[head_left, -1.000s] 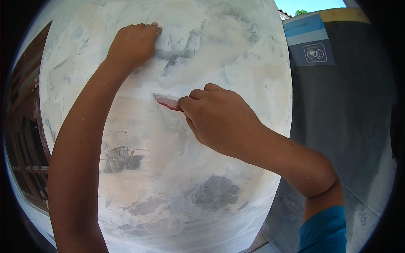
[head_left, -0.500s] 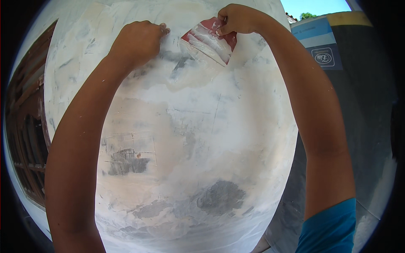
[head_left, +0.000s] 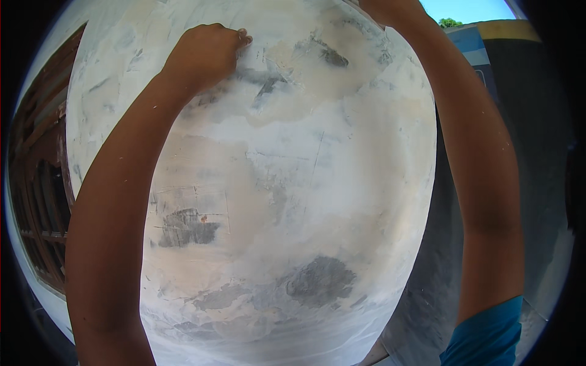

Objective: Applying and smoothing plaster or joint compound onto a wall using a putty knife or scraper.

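Note:
A wall (head_left: 293, 177) fills the middle, patchy with white and beige filler and grey spots. My left hand (head_left: 207, 55) is closed at the upper left, against or close to the wall, thumb and finger pressed together at its right side. Whatever it might hold is hidden. At the top edge is my right hand (head_left: 394, 9), partly cut off by the picture. It grips the red putty spreader, of which only a thin edge (head_left: 365, 13) shows beside the fingers.
A dark brown wooden window frame or shutter (head_left: 46, 165) stands at the left. On the right, beyond the wall's edge, are a dark grey surface (head_left: 531, 122) with a yellowish top band and a blue-and-white panel (head_left: 469, 41). Sky shows at the upper right.
My right hand has moved up and to the right with the spreader, baring a grey patch where it was. The left hand stays nearly in place.

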Demonstrator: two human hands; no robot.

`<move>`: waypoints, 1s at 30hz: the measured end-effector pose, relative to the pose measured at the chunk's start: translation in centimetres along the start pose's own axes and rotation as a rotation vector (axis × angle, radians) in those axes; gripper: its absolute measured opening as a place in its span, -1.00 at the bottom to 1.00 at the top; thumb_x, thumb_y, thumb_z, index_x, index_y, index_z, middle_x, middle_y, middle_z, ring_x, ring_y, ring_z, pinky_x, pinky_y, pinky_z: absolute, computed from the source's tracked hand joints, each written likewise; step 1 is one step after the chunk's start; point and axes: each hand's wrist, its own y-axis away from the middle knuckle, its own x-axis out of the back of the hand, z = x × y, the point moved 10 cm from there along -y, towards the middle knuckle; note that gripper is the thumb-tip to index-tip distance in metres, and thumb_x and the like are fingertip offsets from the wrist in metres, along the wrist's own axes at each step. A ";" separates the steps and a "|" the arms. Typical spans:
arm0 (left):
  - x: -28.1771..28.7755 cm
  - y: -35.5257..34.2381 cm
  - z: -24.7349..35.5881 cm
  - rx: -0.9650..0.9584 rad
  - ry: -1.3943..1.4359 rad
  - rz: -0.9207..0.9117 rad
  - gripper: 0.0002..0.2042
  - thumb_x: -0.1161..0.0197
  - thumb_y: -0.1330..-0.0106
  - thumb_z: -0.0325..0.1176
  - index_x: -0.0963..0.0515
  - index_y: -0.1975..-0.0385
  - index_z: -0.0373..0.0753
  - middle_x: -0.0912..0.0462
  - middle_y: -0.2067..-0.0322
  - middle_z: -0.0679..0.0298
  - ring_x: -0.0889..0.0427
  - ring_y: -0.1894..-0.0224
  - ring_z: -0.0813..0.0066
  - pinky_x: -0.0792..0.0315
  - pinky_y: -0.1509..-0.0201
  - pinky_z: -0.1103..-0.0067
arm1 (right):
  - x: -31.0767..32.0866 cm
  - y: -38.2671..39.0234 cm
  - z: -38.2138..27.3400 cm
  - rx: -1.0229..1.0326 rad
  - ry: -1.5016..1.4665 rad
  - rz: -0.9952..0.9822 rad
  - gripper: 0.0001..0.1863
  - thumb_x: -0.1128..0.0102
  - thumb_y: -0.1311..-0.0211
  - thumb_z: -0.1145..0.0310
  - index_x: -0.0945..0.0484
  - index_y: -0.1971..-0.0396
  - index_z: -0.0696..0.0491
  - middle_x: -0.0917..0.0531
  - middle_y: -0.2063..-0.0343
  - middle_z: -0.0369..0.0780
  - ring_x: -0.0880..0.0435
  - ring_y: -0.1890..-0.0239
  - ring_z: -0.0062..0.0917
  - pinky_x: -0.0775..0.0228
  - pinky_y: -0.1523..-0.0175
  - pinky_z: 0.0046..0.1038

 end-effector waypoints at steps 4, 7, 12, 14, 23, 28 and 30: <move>0.8 0.5 -0.1 0.031 -0.010 0.037 -0.56 -0.03 -0.22 -0.57 -0.65 -0.06 -0.10 -0.71 0.08 0.25 -0.68 0.08 0.24 -0.53 -0.08 0.39 | -3.6 6.9 -7.4 0.194 -0.085 -0.001 -0.80 -0.11 -0.24 0.50 -0.61 0.16 0.14 -0.69 0.37 0.06 -0.70 0.38 -0.14 -0.60 0.27 -0.28; 0.3 0.1 0.1 0.091 0.010 -0.003 -0.52 0.00 -0.17 -0.61 -0.65 -0.07 -0.11 -0.69 -0.04 0.33 -0.67 0.04 0.24 -0.50 -0.18 0.40 | -6.2 18.0 -12.2 0.519 0.069 0.156 -0.64 -0.21 -0.05 0.47 -0.61 0.15 0.36 -0.73 0.32 0.01 -0.73 0.33 -0.38 -0.61 0.39 -0.39; 0.5 0.2 0.2 -0.019 -0.027 0.123 -0.61 -0.11 -0.22 -0.53 -0.66 -0.04 -0.11 -0.74 0.18 0.20 -0.68 0.09 0.28 -0.56 -0.01 0.38 | -1.7 23.9 -12.1 0.557 -0.152 0.010 -0.64 -0.21 -0.05 0.51 -0.59 0.13 0.37 -0.72 0.30 0.03 -0.73 0.33 -0.35 -0.61 0.37 -0.43; 0.5 0.2 0.5 -0.065 -0.014 0.105 -0.63 -0.12 -0.23 -0.53 -0.68 -0.01 -0.11 -0.74 0.20 0.19 -0.69 0.11 0.27 -0.56 -0.01 0.37 | -0.7 20.2 -9.4 0.304 -0.233 -0.130 -0.74 -0.17 -0.13 0.52 -0.64 0.16 0.24 -0.73 0.40 -0.07 -0.73 0.36 -0.34 -0.59 0.32 -0.38; 1.3 -0.1 0.4 0.027 0.000 0.042 -0.53 -0.03 -0.18 -0.62 -0.67 -0.05 -0.11 -0.73 0.06 0.21 -0.69 0.12 0.21 -0.54 -0.08 0.39 | -4.4 20.1 -13.1 0.592 -0.060 0.054 -0.66 -0.18 -0.07 0.51 -0.60 0.14 0.37 -0.73 0.26 0.03 -0.74 0.25 -0.33 -0.64 0.28 -0.41; 0.8 0.2 0.3 -0.010 -0.052 0.051 -0.52 -0.02 -0.18 -0.63 -0.66 -0.07 -0.11 -0.72 0.05 0.20 -0.69 0.12 0.22 -0.54 -0.08 0.39 | 0.3 20.6 -11.1 0.424 -0.335 -0.234 -0.73 -0.20 -0.10 0.51 -0.67 0.16 0.18 -0.74 0.35 -0.07 -0.74 0.31 -0.33 -0.60 0.32 -0.33; 0.9 0.5 0.1 0.005 -0.075 0.022 -0.52 -0.02 -0.18 -0.63 -0.65 -0.07 -0.10 -0.72 0.05 0.20 -0.69 0.12 0.22 -0.54 -0.08 0.39 | 1.0 16.5 -9.0 0.293 -0.278 -0.173 -0.76 -0.17 -0.16 0.51 -0.69 0.17 0.11 -0.73 0.39 -0.09 -0.74 0.31 -0.31 -0.59 0.28 -0.28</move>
